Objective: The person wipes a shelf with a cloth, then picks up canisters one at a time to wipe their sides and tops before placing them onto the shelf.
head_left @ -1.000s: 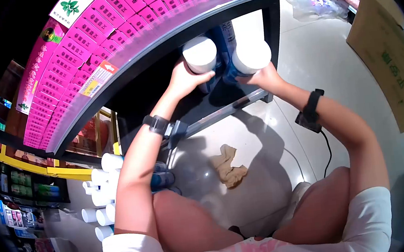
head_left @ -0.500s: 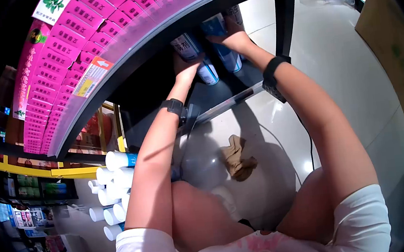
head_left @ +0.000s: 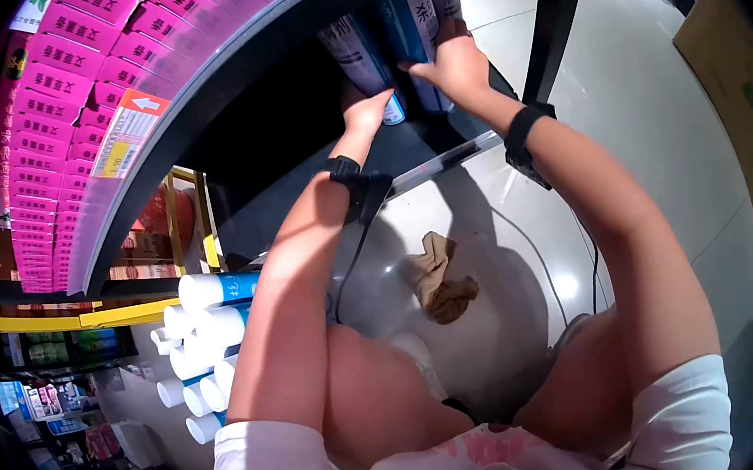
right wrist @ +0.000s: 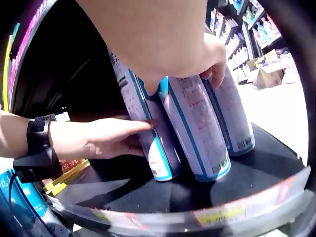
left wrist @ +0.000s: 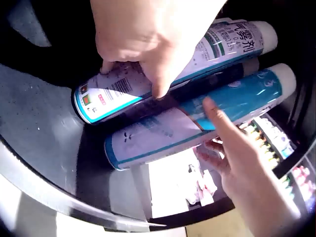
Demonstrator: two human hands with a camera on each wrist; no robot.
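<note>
On the low black shelf (head_left: 297, 179) stand tall blue-and-white aerosol cans side by side. My left hand (head_left: 370, 112) holds the left aerosol can (head_left: 360, 58) low on its body, thumb along its side. Around the middle aerosol can (head_left: 412, 25) my right hand (head_left: 460, 66) is curled, its thumb on the blue label. A third aerosol can (right wrist: 232, 113) stands close to the right of the middle one in the right wrist view, with the right fingers beside it. White caps top the cans in the left wrist view.
Pink boxes (head_left: 58, 85) fill the shelf above. More white-capped cans (head_left: 200, 345) are grouped on the floor by my left arm. A crumpled brown cloth or paper (head_left: 444, 287) lies on the tiles between my legs. A cardboard box (head_left: 738, 96) stands at right.
Both hands moved deeper under the upper shelf with the cans. The white caps, at first in plain sight, are now hidden from the head view and the labels show.
</note>
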